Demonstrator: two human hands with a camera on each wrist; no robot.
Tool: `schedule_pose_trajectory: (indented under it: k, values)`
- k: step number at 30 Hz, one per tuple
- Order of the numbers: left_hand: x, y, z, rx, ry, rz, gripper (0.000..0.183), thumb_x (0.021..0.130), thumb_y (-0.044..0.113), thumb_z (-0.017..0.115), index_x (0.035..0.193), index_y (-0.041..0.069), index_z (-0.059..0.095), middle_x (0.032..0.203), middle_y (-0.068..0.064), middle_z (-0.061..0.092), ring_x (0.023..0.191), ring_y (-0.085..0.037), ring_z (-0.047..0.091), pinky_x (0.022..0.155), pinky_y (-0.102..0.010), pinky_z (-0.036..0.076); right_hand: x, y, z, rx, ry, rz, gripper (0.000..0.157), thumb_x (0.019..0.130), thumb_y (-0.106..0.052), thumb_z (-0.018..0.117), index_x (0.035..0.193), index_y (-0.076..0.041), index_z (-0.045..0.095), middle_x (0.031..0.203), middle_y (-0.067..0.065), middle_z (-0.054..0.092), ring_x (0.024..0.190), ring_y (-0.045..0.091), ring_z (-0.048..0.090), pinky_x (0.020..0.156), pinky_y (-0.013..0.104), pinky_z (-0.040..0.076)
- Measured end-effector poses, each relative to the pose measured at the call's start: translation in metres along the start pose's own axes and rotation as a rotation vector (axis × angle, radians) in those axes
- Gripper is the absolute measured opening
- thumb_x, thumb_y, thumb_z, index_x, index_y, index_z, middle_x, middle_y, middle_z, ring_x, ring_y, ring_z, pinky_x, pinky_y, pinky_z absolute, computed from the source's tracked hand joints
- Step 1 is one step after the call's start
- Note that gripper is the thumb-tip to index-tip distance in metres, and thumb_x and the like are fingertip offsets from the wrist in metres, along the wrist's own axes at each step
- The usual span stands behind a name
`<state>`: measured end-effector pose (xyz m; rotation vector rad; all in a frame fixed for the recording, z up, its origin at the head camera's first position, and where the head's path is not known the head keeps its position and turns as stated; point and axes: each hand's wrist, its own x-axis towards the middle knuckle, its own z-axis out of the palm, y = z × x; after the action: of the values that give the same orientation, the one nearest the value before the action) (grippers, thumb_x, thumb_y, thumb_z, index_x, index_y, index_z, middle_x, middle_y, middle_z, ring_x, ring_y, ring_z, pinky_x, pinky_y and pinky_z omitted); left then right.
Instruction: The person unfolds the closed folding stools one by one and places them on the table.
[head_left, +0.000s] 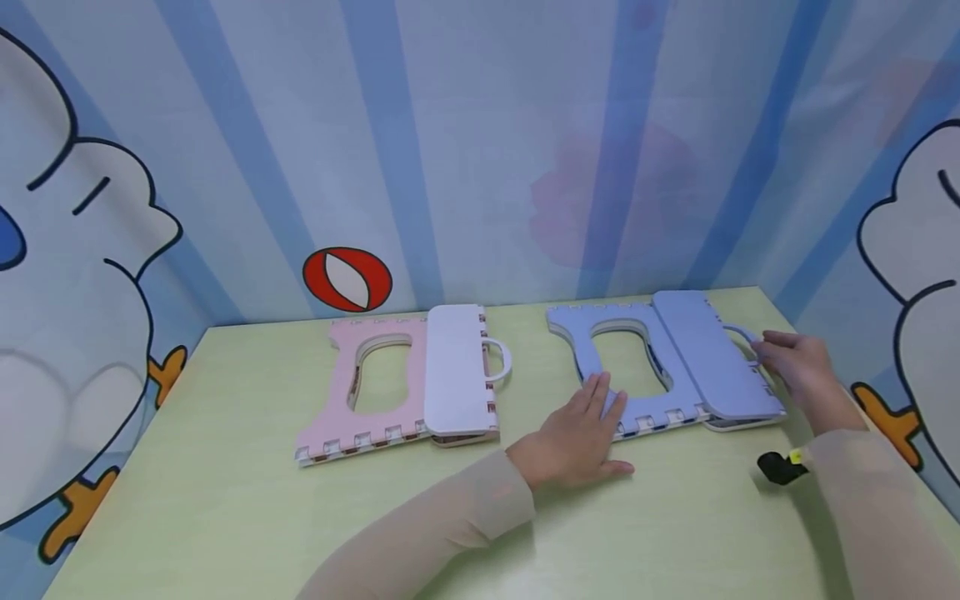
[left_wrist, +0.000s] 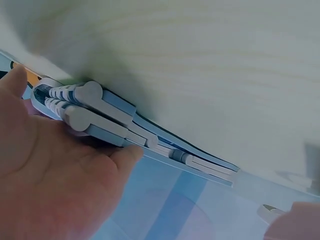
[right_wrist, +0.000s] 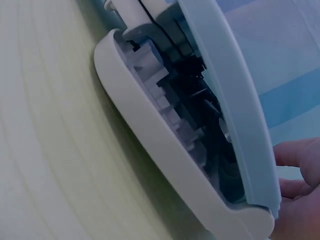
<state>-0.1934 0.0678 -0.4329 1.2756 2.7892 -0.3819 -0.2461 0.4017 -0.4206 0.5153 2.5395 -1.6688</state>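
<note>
A blue folding step stool (head_left: 693,354) lies folded flat on the right half of the table. My left hand (head_left: 577,437) rests with straight fingers on its near leg panel, beside the cut-out. In the left wrist view, that hand lies along the stool's hinged edge (left_wrist: 105,122). At the stool's right end, my right hand (head_left: 802,375) pinches the blue loop handle (head_left: 738,330). The right wrist view shows the pale rim (right_wrist: 150,135) and the dark gap between the folded halves; the fingers (right_wrist: 292,152) there are partly hidden behind the stool.
A pink folding step stool (head_left: 378,379) with a white top (head_left: 456,367) and white handle (head_left: 507,360) lies folded to the left. The pale green table (head_left: 210,500) meets a striped blue cartoon backdrop (head_left: 487,167). A small black object (head_left: 780,468) sits at the right cuff.
</note>
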Motion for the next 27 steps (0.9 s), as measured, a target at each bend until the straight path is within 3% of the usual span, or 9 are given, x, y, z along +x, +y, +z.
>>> schedule_pose_trajectory:
  k: [3, 5, 6, 9, 11, 13, 25, 27]
  values:
    - [0.000, 0.002, 0.000, 0.021, 0.000, -0.008, 0.090, 0.099, 0.069, 0.028, 0.161, 0.008, 0.008, 0.163, -0.024, 0.005, 0.151, -0.034, 0.000, 0.121, -0.034, 0.008, 0.001, 0.000, 0.001, 0.042, 0.011, -0.008, 0.060, 0.106, -0.023, 0.044, 0.153, 0.008, 0.022, 0.153, 0.034, 0.025, 0.100, 0.009, 0.063, 0.080, 0.014, 0.051]
    - [-0.001, 0.003, -0.001, 0.030, 0.000, -0.012, 0.090, 0.098, 0.070, 0.028, 0.161, 0.008, 0.008, 0.163, -0.025, 0.005, 0.151, -0.034, 0.001, 0.121, -0.035, 0.008, 0.002, 0.000, 0.001, 0.072, 0.014, -0.017, 0.058, 0.105, -0.020, 0.046, 0.152, 0.009, 0.025, 0.148, 0.035, 0.032, 0.082, -0.009, 0.055, 0.077, 0.013, 0.052]
    - [-0.001, 0.004, -0.001, 0.031, 0.001, -0.013, 0.090, 0.098, 0.070, 0.028, 0.161, 0.008, 0.008, 0.163, -0.025, 0.006, 0.151, -0.034, 0.001, 0.121, -0.035, 0.008, 0.003, 0.000, 0.001, 0.081, 0.014, -0.021, 0.058, 0.105, -0.018, 0.047, 0.151, 0.009, 0.026, 0.141, 0.033, 0.040, 0.078, -0.012, 0.054, 0.076, 0.013, 0.052]
    - [-0.001, 0.005, -0.002, 0.028, 0.005, -0.010, 0.090, 0.099, 0.069, 0.027, 0.160, 0.006, 0.009, 0.164, -0.023, 0.006, 0.151, -0.032, 0.001, 0.121, -0.035, 0.007, 0.004, 0.001, 0.001, 0.105, 0.001, -0.038, 0.055, 0.105, -0.014, 0.048, 0.150, 0.011, 0.028, 0.111, 0.010, 0.063, 0.077, -0.011, 0.058, 0.076, 0.013, 0.052]
    - [0.000, 0.005, -0.003, 0.020, 0.000, -0.008, 0.090, 0.099, 0.068, 0.026, 0.160, 0.004, 0.009, 0.165, -0.020, 0.005, 0.152, -0.030, 0.001, 0.121, -0.035, 0.007, 0.004, 0.001, 0.000, 0.118, -0.011, -0.049, 0.054, 0.105, -0.012, 0.048, 0.149, 0.012, 0.029, 0.092, -0.008, 0.065, 0.077, -0.009, 0.061, 0.075, 0.013, 0.052]
    - [0.000, 0.006, -0.004, 0.002, -0.007, -0.006, 0.089, 0.100, 0.067, 0.027, 0.159, 0.003, 0.009, 0.165, -0.018, 0.003, 0.152, -0.028, 0.001, 0.121, -0.034, 0.007, 0.004, 0.001, 0.001, 0.139, -0.021, -0.058, 0.053, 0.104, -0.010, 0.048, 0.149, 0.013, 0.028, 0.081, -0.017, 0.063, 0.078, -0.007, 0.063, 0.076, 0.013, 0.053]
    - [0.002, 0.011, -0.009, -0.053, -0.036, -0.024, 0.085, 0.101, 0.065, 0.027, 0.160, 0.007, 0.009, 0.165, -0.019, 0.002, 0.152, -0.029, 0.001, 0.121, -0.034, 0.009, 0.006, 0.005, -0.001, 0.429, -0.039, -0.041, 0.058, 0.099, 0.002, 0.054, 0.148, 0.017, 0.026, 0.077, -0.008, 0.069, 0.074, 0.004, 0.070, 0.070, 0.018, 0.056]
    - [0.002, 0.011, -0.010, -0.048, -0.039, -0.027, 0.086, 0.101, 0.065, 0.027, 0.160, 0.007, 0.009, 0.165, -0.019, 0.002, 0.152, -0.029, 0.001, 0.121, -0.034, 0.009, 0.005, 0.005, -0.001, 0.441, -0.042, -0.037, 0.050, 0.099, 0.002, 0.055, 0.145, 0.012, 0.038, 0.078, -0.008, 0.069, 0.075, 0.005, 0.070, 0.070, 0.019, 0.056]
